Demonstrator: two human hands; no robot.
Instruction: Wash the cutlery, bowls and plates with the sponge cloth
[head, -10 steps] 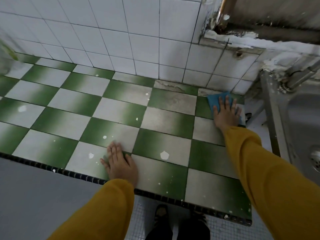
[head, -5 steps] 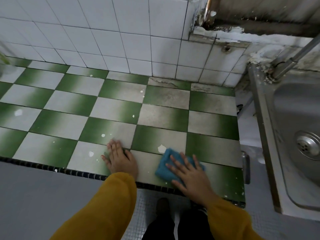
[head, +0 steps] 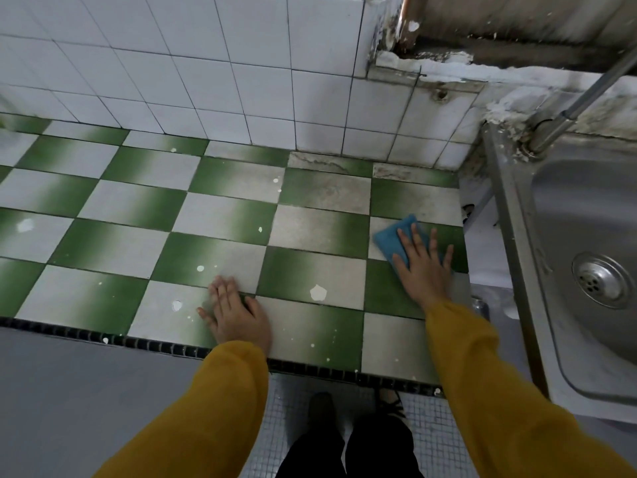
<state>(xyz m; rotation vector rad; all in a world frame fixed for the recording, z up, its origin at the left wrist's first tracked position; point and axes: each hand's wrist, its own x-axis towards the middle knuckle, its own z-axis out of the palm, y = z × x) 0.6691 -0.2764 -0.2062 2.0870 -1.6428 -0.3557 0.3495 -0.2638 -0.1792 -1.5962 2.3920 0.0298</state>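
A blue sponge cloth (head: pixel 393 239) lies flat on the green and white tiled counter (head: pixel 213 215), near its right edge. My right hand (head: pixel 422 265) presses down on the cloth with fingers spread and covers its lower right part. My left hand (head: pixel 232 313) rests flat on the counter near the front edge, fingers together, holding nothing. No cutlery, bowls or plates are in view.
A steel sink (head: pixel 586 270) with a round drain (head: pixel 601 279) stands to the right of the counter, with a metal pipe (head: pixel 579 98) rising behind it. White wall tiles (head: pixel 206 81) back the counter. A black trim strip (head: pixel 103 336) marks its front edge.
My right hand has slid the cloth from the front edge of the counter up and to the right, after first pulling it down from the far right corner. The left hand stays put.
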